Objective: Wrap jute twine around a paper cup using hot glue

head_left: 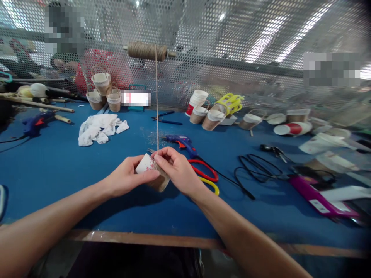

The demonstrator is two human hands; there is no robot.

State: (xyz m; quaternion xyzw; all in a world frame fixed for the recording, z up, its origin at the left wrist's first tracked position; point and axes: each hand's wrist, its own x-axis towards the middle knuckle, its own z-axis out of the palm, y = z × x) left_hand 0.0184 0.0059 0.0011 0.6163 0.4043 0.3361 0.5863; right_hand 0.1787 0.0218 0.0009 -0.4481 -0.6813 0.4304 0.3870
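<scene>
Between my two hands is a paper cup [160, 183], tilted on its side and partly wrapped in brown twine. Its bare white part with a small reddish print points to the left. My left hand [127, 175] grips the cup, its thumb lying along the near side. My right hand [179, 170] is closed at the cup's upper edge, pinching the twine [157, 108] against it. That strand runs taut up to a twine spool [146, 51] on a rod at the mesh. Behind my right hand lie scissors [204, 170] with red and yellow handles, partly hidden.
A blue glue gun [181, 142] and pliers [166, 119] lie beyond my hands. White crumpled cloth [100, 128] is at the left, near another glue gun [37, 122]. Twine-wrapped cups [213, 119] stand along the back. A black cable [257, 170] and purple power strip [321, 193] lie right.
</scene>
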